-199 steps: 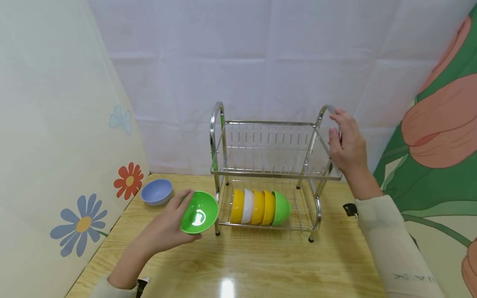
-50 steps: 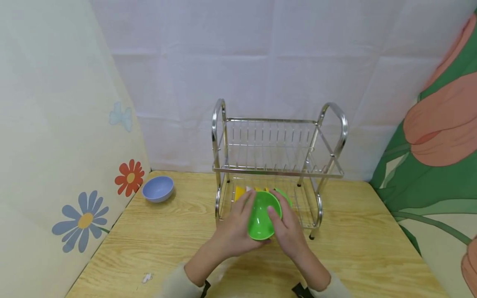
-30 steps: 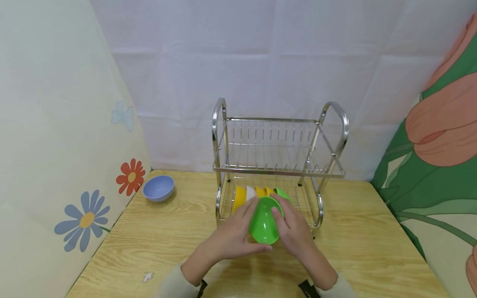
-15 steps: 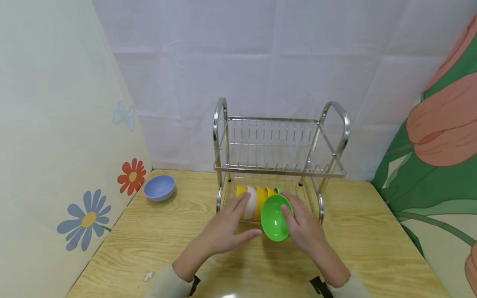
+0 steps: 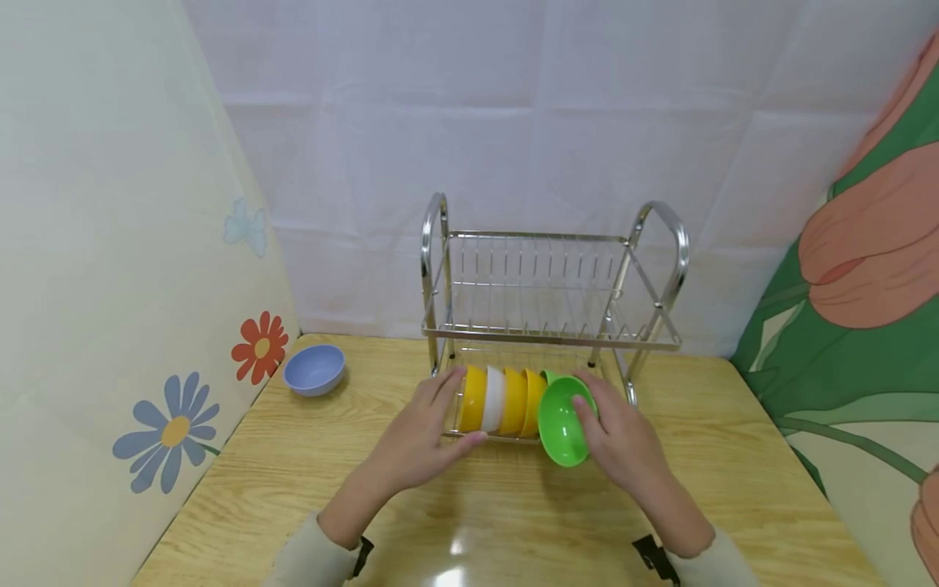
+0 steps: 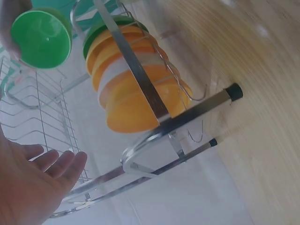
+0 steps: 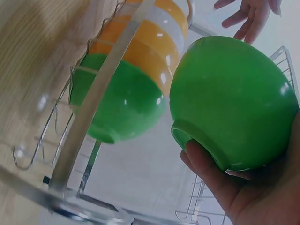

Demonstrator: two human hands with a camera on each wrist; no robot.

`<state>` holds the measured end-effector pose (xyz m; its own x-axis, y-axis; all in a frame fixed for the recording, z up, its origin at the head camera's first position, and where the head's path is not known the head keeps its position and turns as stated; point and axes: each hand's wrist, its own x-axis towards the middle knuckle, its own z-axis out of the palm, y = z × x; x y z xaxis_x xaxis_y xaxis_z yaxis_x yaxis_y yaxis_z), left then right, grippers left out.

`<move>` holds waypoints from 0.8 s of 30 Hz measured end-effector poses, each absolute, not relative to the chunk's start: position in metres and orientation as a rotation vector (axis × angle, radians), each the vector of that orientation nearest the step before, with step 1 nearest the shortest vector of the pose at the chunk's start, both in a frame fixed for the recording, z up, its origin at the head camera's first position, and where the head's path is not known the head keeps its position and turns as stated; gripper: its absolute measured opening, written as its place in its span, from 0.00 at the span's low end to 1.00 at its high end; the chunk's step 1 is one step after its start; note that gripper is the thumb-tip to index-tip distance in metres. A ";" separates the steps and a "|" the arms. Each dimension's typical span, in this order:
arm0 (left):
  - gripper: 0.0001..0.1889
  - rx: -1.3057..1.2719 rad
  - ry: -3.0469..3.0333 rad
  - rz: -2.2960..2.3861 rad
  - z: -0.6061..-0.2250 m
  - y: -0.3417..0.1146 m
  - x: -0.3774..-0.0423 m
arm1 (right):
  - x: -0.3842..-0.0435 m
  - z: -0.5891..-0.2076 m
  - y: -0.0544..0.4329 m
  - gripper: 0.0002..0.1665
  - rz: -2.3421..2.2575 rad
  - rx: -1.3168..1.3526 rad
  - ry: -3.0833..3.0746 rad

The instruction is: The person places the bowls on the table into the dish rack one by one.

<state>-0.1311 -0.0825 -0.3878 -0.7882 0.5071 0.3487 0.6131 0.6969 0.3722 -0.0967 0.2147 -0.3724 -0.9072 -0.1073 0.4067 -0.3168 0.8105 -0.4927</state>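
Observation:
My right hand (image 5: 625, 436) holds a green bowl (image 5: 563, 422) by its right side, thumb over the rim and fingers underneath near the foot ring (image 7: 199, 145). The bowl's hollow side is turned up toward the head camera. Behind it, a row of bowls stands on edge on the lower tier of a metal dish rack (image 5: 550, 337): a yellow bowl (image 5: 473, 399), a white bowl (image 5: 495, 400), two more yellow ones and a second green bowl (image 7: 131, 101), mostly hidden in the head view. Empty, my left hand (image 5: 411, 440) spreads its fingers by the rack's left end.
A blue bowl (image 5: 314, 370) sits upright at the table's back left, near the flowered side panel (image 5: 176, 269). The rack's upper tier (image 5: 539, 281) carries no dishes. A white cloth (image 5: 484, 147) hangs behind the wooden table (image 5: 308, 481).
Earlier the left hand held the green bowl alone, with the right hand at the rack's handle. Both hands then gripped it; the left let go and moved left, while the right carried it rightward.

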 end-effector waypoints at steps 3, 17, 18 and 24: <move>0.48 -0.901 -2.671 -0.697 -0.385 -0.088 -0.133 | -0.097 -0.370 0.219 0.27 0.778 0.311 -2.654; 0.46 -0.836 -2.640 -0.696 -0.371 -0.117 -0.143 | -0.103 -0.366 0.235 0.29 0.676 0.292 -2.731; 0.46 -0.836 -2.630 -0.696 -0.370 -0.118 -0.144 | -0.103 -0.366 0.235 0.29 0.671 0.289 -2.737; 0.45 -0.833 -2.578 -0.697 -0.359 -0.126 -0.147 | -0.104 -0.364 0.241 0.30 0.630 0.260 -2.767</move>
